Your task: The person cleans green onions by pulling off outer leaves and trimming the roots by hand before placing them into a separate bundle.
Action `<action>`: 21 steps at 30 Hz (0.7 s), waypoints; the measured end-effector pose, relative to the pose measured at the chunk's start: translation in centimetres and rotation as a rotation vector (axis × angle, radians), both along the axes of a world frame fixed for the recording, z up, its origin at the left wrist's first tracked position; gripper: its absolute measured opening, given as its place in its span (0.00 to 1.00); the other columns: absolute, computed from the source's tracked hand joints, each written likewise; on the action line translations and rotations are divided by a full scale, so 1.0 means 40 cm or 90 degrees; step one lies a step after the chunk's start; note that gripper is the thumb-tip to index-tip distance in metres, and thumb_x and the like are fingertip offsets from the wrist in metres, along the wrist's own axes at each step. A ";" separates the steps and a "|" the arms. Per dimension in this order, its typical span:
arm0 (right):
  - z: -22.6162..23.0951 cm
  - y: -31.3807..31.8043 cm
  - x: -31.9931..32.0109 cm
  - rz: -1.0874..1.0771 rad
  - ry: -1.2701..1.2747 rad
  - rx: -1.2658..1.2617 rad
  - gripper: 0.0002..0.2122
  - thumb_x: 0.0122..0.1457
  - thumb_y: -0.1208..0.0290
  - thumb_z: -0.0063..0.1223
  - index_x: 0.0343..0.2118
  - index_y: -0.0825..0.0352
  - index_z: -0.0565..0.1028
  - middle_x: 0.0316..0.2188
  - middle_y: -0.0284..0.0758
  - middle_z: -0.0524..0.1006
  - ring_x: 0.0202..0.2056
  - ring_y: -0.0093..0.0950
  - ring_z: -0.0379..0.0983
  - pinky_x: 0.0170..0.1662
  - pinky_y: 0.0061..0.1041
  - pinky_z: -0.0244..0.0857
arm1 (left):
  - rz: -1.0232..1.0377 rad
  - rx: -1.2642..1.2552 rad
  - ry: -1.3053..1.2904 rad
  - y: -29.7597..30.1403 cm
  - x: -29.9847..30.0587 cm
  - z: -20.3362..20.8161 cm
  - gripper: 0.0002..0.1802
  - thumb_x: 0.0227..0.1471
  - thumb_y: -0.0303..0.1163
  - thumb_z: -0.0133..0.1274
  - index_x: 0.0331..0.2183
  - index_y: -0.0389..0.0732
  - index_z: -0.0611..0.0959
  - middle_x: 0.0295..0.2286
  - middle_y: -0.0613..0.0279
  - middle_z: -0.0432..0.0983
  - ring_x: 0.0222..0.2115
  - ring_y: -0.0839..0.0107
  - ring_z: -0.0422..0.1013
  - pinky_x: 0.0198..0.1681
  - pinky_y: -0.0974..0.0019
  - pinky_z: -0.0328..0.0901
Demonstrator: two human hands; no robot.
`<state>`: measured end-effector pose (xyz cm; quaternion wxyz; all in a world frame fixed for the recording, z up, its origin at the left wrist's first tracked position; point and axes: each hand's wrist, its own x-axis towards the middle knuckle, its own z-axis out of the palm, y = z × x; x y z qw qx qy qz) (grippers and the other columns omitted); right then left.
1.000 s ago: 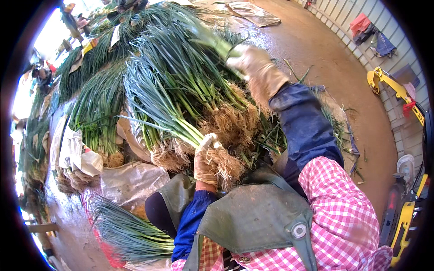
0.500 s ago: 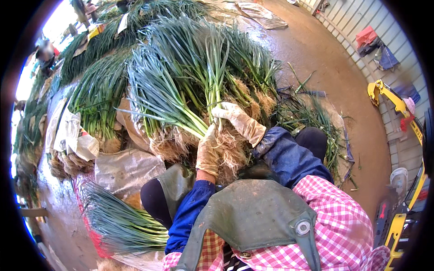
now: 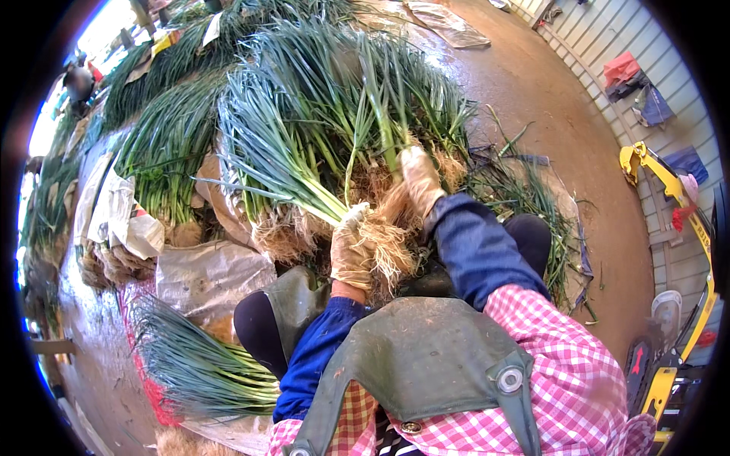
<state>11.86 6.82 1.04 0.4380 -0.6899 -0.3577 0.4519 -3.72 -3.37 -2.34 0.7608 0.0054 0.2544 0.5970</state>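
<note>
My left hand, in a dirty pale glove, is closed round the lower stalks of a bunch of green onions. Their leaves fan up and to the left, and pale stringy roots hang out beside the glove. Farther right, my right hand, gloved alike, is closed at the root end of some upright green onion stalks; the glove partly hides its fingers. Both hands work right at a large heap of green onions in front of my knees, with roots turned toward me.
A smaller pile of green onions lies by my left knee, near a pale plastic sheet. More rows stretch to the far left. Loose leaves litter the right. A yellow metal arm stands by the ribbed wall.
My right hand has moved right and slightly up, away from my left hand, onto stalks in the heap. My left hand still holds its bunch, with the roots now more exposed.
</note>
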 end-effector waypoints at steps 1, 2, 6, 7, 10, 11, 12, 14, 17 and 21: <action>-0.018 0.043 0.075 -0.004 -0.031 0.057 0.11 0.64 0.68 0.39 0.42 0.69 0.71 0.27 0.36 0.75 0.20 0.23 0.69 0.18 0.20 0.64 | -0.020 0.044 0.032 0.001 0.014 0.009 0.12 0.54 0.29 0.50 0.40 0.35 0.78 0.32 0.60 0.76 0.35 0.70 0.72 0.42 0.68 0.67; -0.010 0.070 0.101 0.028 0.003 0.026 0.10 0.63 0.69 0.41 0.42 0.68 0.72 0.26 0.34 0.75 0.20 0.23 0.68 0.19 0.21 0.65 | -0.028 0.057 0.040 0.004 0.009 0.008 0.12 0.54 0.29 0.50 0.40 0.34 0.78 0.32 0.60 0.76 0.35 0.70 0.72 0.41 0.68 0.67; -0.006 0.106 0.101 0.136 0.314 0.098 0.09 0.61 0.69 0.46 0.38 0.69 0.74 0.25 0.33 0.76 0.22 0.24 0.69 0.23 0.23 0.66 | -0.050 0.076 0.045 0.017 0.006 -0.028 0.12 0.54 0.27 0.50 0.40 0.33 0.78 0.32 0.59 0.77 0.34 0.70 0.72 0.41 0.69 0.67; 0.023 0.067 0.066 0.180 0.301 0.098 0.09 0.61 0.68 0.46 0.37 0.67 0.74 0.26 0.32 0.76 0.25 0.23 0.70 0.26 0.21 0.66 | -0.042 0.058 0.045 0.016 0.001 -0.021 0.12 0.52 0.26 0.51 0.40 0.32 0.79 0.32 0.59 0.77 0.34 0.70 0.73 0.40 0.71 0.67; 0.003 -0.012 0.051 0.300 0.299 0.050 0.09 0.61 0.66 0.46 0.35 0.65 0.74 0.29 0.31 0.76 0.29 0.22 0.71 0.32 0.19 0.66 | -0.038 0.017 0.055 0.017 0.023 -0.028 0.14 0.52 0.26 0.51 0.41 0.32 0.78 0.33 0.58 0.77 0.33 0.69 0.74 0.35 0.71 0.69; -0.012 -0.044 0.027 0.285 0.263 0.082 0.09 0.61 0.66 0.48 0.36 0.65 0.74 0.30 0.30 0.76 0.30 0.20 0.70 0.34 0.19 0.65 | -0.045 0.006 0.040 0.013 0.026 -0.028 0.14 0.52 0.26 0.51 0.42 0.33 0.78 0.33 0.58 0.78 0.33 0.69 0.74 0.34 0.71 0.69; -0.022 -0.066 0.006 0.271 0.228 0.113 0.09 0.60 0.66 0.50 0.36 0.65 0.75 0.31 0.29 0.75 0.32 0.19 0.69 0.36 0.19 0.64 | -0.051 -0.006 0.026 0.009 0.028 -0.027 0.14 0.52 0.26 0.51 0.42 0.33 0.78 0.33 0.58 0.78 0.32 0.68 0.75 0.32 0.71 0.70; -0.033 -0.081 -0.002 0.210 0.276 0.116 0.08 0.60 0.67 0.50 0.36 0.65 0.75 0.29 0.28 0.75 0.30 0.18 0.69 0.34 0.19 0.64 | -0.096 0.018 0.018 0.001 0.024 -0.043 0.14 0.53 0.27 0.50 0.43 0.34 0.77 0.34 0.59 0.78 0.30 0.70 0.75 0.29 0.72 0.70; -0.048 -0.069 0.027 0.251 0.051 0.124 0.08 0.60 0.67 0.49 0.35 0.66 0.74 0.26 0.29 0.74 0.26 0.18 0.68 0.31 0.19 0.64 | -0.128 0.069 0.052 -0.015 0.032 -0.032 0.15 0.55 0.28 0.49 0.45 0.34 0.76 0.36 0.60 0.78 0.28 0.74 0.75 0.19 0.78 0.67; -0.117 -0.024 0.038 0.236 -0.288 0.044 0.12 0.59 0.61 0.49 0.35 0.65 0.75 0.29 0.40 0.78 0.33 0.32 0.75 0.36 0.29 0.66 | -0.106 -0.027 -0.018 -0.013 0.059 -0.002 0.15 0.54 0.29 0.50 0.44 0.36 0.76 0.32 0.63 0.78 0.23 0.76 0.73 0.14 0.79 0.63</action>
